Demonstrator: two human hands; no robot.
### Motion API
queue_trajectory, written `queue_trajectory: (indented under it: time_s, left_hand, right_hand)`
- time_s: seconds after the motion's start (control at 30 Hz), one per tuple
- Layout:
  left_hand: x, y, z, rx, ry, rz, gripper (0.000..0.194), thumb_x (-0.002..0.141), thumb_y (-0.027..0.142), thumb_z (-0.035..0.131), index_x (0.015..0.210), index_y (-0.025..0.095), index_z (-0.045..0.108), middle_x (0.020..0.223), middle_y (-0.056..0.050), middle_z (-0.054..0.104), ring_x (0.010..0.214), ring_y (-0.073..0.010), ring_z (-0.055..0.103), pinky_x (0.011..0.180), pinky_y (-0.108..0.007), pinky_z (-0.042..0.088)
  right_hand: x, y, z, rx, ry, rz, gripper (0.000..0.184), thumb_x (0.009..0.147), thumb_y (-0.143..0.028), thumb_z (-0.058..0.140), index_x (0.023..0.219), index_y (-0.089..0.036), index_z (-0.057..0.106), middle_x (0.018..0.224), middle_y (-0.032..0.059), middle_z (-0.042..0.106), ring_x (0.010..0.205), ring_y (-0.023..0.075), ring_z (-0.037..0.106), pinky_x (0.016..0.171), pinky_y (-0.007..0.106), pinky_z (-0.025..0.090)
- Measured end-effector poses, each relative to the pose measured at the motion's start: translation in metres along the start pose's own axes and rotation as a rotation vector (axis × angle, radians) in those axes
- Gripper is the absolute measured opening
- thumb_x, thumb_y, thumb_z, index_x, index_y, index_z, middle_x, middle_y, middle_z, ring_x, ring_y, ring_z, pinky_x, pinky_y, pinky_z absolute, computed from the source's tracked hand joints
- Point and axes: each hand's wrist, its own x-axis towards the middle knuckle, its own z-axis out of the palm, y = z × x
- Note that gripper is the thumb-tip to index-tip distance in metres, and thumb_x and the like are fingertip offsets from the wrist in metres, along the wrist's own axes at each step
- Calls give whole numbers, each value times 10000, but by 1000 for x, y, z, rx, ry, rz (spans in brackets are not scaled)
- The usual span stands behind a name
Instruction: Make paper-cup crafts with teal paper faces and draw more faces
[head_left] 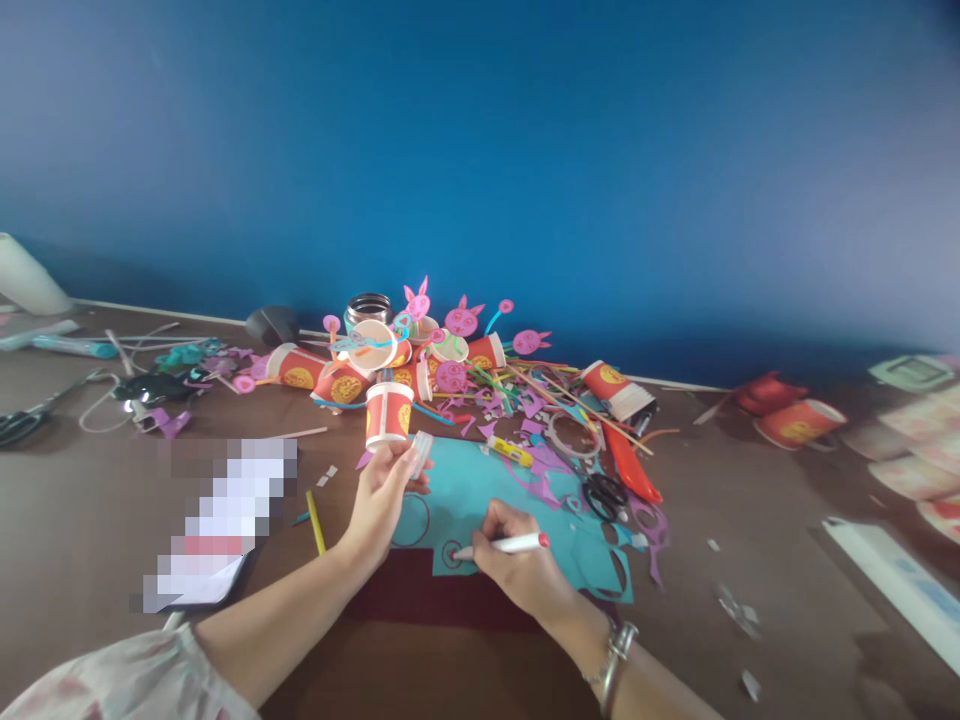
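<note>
My right hand (514,555) is closed around a white marker (519,543) with a red end. The marker's tip touches a small red double circle on the turquoise paper (487,480). A larger drawn circle (411,520) lies to its left. My left hand (386,490) is over the paper's left edge, its fingers closed on a small whitish translucent piece (421,455) whose kind I cannot make out. Right behind those fingers stands a red-and-white paper cup (388,415); whether they touch it is unclear. Under the turquoise paper shows a dark red sheet (420,600).
Several cups, some with pink animal cutouts (461,320), crowd the back. Black scissors (604,496), a yellow glue tube (510,452) and paper scraps lie at the right of the paper. A phone (225,520) lies left, beside a yellow stick (315,522). A white power strip (892,580) lies far right.
</note>
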Motion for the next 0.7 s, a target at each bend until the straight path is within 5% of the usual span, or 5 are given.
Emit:
queue_trajectory:
  time_s: [0.7]
  left_hand:
    - [-1,4,1,1,18,0,381,717,474,629,895,144,559,719,-29,646,587,-132,576,534,-256,498]
  right_hand:
    - [3,-6,0,44,12,26,242,720,-277,577,570,-222,397,444,-73,471,439,116,530,460,213,386]
